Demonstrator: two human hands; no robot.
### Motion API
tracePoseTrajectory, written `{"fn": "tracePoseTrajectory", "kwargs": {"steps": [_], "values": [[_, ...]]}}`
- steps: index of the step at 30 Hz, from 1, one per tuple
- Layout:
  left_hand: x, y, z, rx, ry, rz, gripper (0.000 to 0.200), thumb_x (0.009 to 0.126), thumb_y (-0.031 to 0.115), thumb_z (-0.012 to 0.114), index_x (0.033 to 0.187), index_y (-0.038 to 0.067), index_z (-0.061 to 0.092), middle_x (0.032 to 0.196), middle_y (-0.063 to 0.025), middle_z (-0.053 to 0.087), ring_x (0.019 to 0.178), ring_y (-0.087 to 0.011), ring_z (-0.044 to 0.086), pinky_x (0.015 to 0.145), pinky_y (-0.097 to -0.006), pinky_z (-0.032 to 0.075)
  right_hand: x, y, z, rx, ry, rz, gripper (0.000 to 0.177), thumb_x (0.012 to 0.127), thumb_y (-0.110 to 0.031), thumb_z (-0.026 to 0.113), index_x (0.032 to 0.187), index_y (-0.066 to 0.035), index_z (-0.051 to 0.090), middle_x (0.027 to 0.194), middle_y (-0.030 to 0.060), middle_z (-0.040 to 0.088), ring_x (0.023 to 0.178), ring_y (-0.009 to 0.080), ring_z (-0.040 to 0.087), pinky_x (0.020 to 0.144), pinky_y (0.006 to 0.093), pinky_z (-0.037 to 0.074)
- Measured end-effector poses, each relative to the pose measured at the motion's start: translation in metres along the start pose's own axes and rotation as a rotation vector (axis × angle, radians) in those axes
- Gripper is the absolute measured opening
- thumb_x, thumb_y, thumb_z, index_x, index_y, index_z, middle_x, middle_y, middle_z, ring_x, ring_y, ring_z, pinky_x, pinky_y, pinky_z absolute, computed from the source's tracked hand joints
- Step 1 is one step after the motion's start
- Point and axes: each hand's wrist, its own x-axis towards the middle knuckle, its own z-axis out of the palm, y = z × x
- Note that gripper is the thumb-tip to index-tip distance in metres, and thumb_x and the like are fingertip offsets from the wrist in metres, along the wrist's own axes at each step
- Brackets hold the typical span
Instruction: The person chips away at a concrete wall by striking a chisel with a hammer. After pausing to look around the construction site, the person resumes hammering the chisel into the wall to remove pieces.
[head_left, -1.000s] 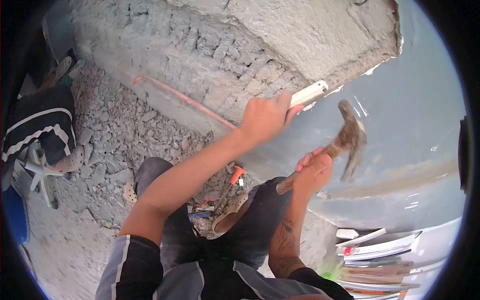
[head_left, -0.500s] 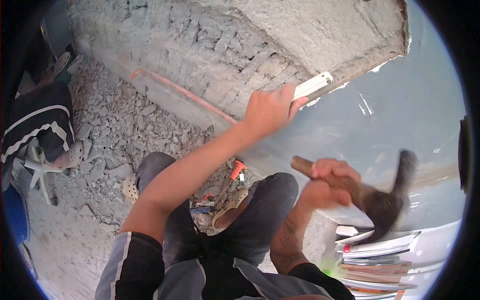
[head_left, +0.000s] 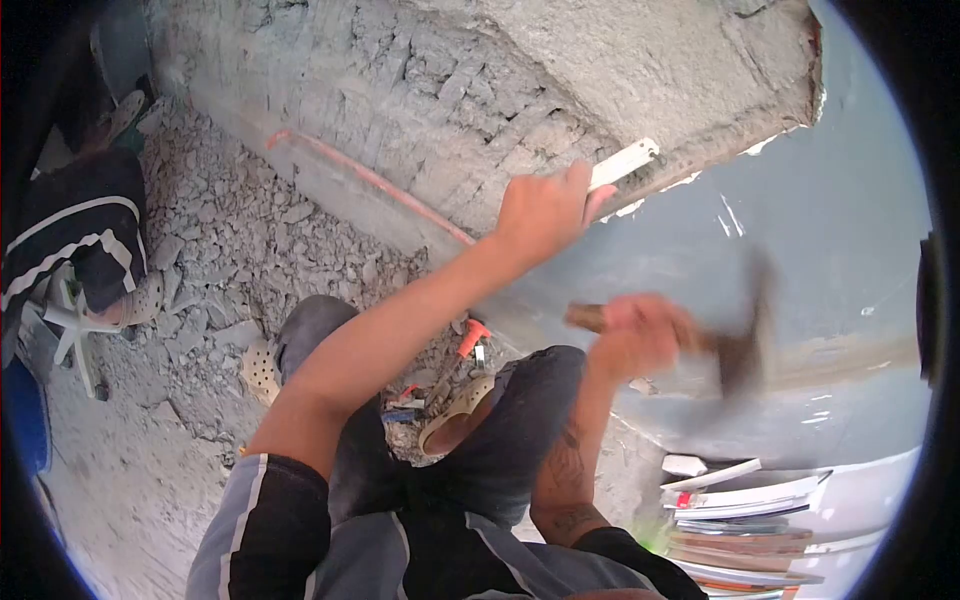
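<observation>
My left hand [head_left: 545, 212] is closed round a flat white strip [head_left: 625, 163] with small holes near its end, held against the lower edge of the broken plaster. My right hand [head_left: 637, 335] grips a hammer [head_left: 735, 355] by its wooden handle, to the right of and below the left hand. Motion smears the hammer's dark head, which is apart from the strip. Behind the strip, the rough wall [head_left: 540, 130] shows chipped, exposed material. A smooth grey-blue painted surface [head_left: 850, 220] lies to the right.
Rubble [head_left: 220, 210] covers the floor along the wall. An orange pipe [head_left: 370, 180] runs along the wall's base. An orange-handled tool [head_left: 473, 337] lies between my feet. Another person's leg [head_left: 80, 225] is at left, near a white star-shaped base [head_left: 75, 325]. Stacked strips [head_left: 745, 540] lie lower right.
My right hand has swung the hammer up and to the left, and its head has turned more upright. My left hand and the white strip have barely moved.
</observation>
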Motion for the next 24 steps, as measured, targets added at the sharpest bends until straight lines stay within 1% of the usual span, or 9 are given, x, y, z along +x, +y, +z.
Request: {"fn": "tracePoseTrajectory", "kwargs": {"steps": [2,6,8,9,11,14,15,18,24], "values": [[-0.003,-0.002,0.003,0.008,0.008,0.007,0.038,0.091,0.039,0.06,0.077,0.006,0.049,0.051,-0.0117,0.055,0.04,-0.0303,0.055,0.036,-0.0398,0.042,0.008,0.016,0.022,-0.191,-0.264,0.385,0.043,0.099,-0.043,0.044,0.084,-0.004,0.054,0.058,0.0024,0.05,0.048,0.0183,0.047,0.046,0.0311,0.041],[0.004,-0.013,-0.003,0.107,-0.04,-0.064,0.038,0.091,0.04,0.06,0.077,0.006,0.05,0.05,-0.0112,0.056,0.04,-0.03,0.055,0.037,-0.0398,0.042,-0.002,0.008,0.006,0.003,-0.174,0.572,0.045,0.099,-0.047,0.042,0.083,-0.006,0.05,0.057,0.0022,0.045,0.046,0.0165,0.045,0.043,0.0276,0.038],[-0.002,-0.008,-0.008,0.114,-0.075,-0.065,0.038,0.092,0.04,0.06,0.077,0.006,0.05,0.05,-0.0111,0.056,0.04,-0.0302,0.056,0.038,-0.0399,0.043,-0.015,-0.02,-0.008,0.511,0.078,0.766,0.049,0.099,-0.047,0.042,0.079,-0.003,0.051,0.059,0.006,0.047,0.051,0.0149,0.048,0.046,0.0282,0.039],[-0.002,-0.008,-0.01,0.097,-0.066,-0.032,0.037,0.091,0.04,0.06,0.078,0.006,0.05,0.052,-0.0112,0.056,0.041,-0.0302,0.057,0.039,-0.0399,0.043,-0.018,-0.02,-0.007,0.512,0.081,0.773,0.049,0.099,-0.047,0.042,0.079,-0.003,0.051,0.059,0.006,0.047,0.051,0.0149,0.048,0.046,0.0282,0.039],[-0.001,-0.002,-0.012,0.073,-0.066,0.0,0.036,0.091,0.039,0.06,0.079,0.006,0.05,0.053,-0.0114,0.057,0.043,-0.0302,0.058,0.04,-0.04,0.044,-0.022,-0.019,-0.009,0.578,0.13,0.301,0.051,0.097,-0.049,0.043,0.082,-0.002,0.05,0.059,0.0067,0.046,0.05,0.0142,0.047,0.045,0.0253,0.038],[-0.002,0.009,-0.016,-0.02,-0.017,0.062,0.034,0.091,0.037,0.061,0.082,0.006,0.05,0.056,-0.0121,0.058,0.045,-0.03,0.059,0.041,-0.0402,0.044,-0.035,0.02,-0.002,0.634,0.062,0.234,0.064,0.093,-0.064,0.043,0.087,0.0,0.044,0.059,0.0063,0.044,0.048,0.0151,0.044,0.043,0.0264,0.038],[-0.003,0.012,-0.016,-0.043,0.024,0.127,0.032,0.091,0.036,0.061,0.083,0.006,0.051,0.056,-0.0123,0.058,0.046,-0.0303,0.059,0.041,-0.0404,0.044,-0.031,-0.003,0.001,0.373,0.041,0.346,0.06,0.095,-0.06,0.044,0.089,0.0,0.047,0.06,0.0063,0.045,0.047,0.0141,0.044,0.043,0.0254,0.037],[-0.01,0.016,-0.018,-0.072,0.024,0.146,0.03,0.091,0.034,0.062,0.084,0.006,0.051,0.057,-0.0126,0.058,0.046,-0.0311,0.058,0.041,-0.0407,0.043,-0.015,-0.019,-0.003,0.253,-0.103,0.584,0.058,0.096,-0.057,0.044,0.09,0.0,0.048,0.06,0.0066,0.045,0.047,0.0134,0.045,0.043,0.0245,0.037],[0.0,0.009,-0.018,-0.048,0.005,0.056,0.03,0.09,0.033,0.063,0.083,0.006,0.051,0.055,-0.0124,0.056,0.045,-0.0326,0.056,0.04,-0.0413,0.042,-0.03,-0.019,-0.017,0.508,0.011,0.467,0.068,0.091,-0.067,0.042,0.087,0.001,0.047,0.063,0.0064,0.047,0.05,0.0117,0.045,0.045,0.0234,0.037]]}}
